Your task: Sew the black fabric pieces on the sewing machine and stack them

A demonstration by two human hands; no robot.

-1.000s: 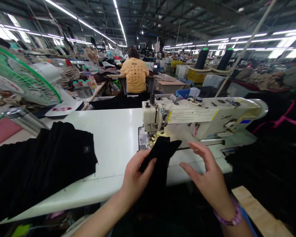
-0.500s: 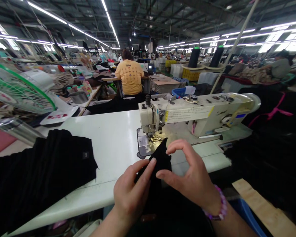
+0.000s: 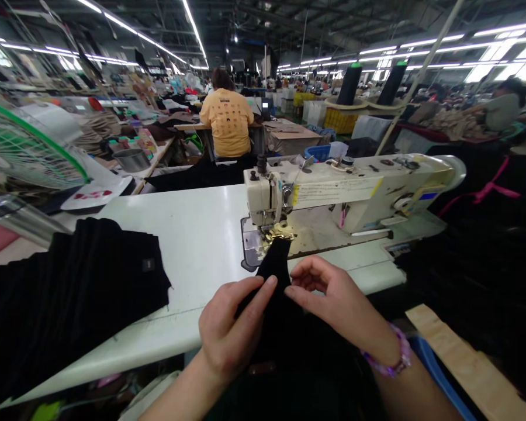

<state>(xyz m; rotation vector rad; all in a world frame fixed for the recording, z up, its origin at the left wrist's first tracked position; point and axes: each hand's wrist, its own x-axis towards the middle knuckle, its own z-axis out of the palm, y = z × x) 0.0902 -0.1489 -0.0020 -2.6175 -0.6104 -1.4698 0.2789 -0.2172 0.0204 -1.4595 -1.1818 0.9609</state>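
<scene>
A piece of black fabric (image 3: 275,257) runs from my lap up to the needle area of a white sewing machine (image 3: 328,190). Its far end lies at the brass-coloured guide by the presser foot. My left hand (image 3: 234,321) grips the cloth's left side between thumb and fingers. On the opposite edge, my right hand (image 3: 328,292) pinches the fabric with thumb and forefinger; a beaded bracelet is on that wrist. The lower cloth merges with dark material below, so its full shape is hidden.
Folded black garments (image 3: 79,286) are piled on the left of the white table (image 3: 188,234). Beyond them stand a metal flask (image 3: 21,216) and a green-rimmed fan (image 3: 30,146). A wooden board (image 3: 464,362) juts in at lower right. A person in a yellow shirt (image 3: 227,120) sits ahead.
The fabric's far end has spread from a narrow point into a wider, flatter strip at the guide. My right thumb and forefinger have closed onto its right edge. The view has shifted slightly.
</scene>
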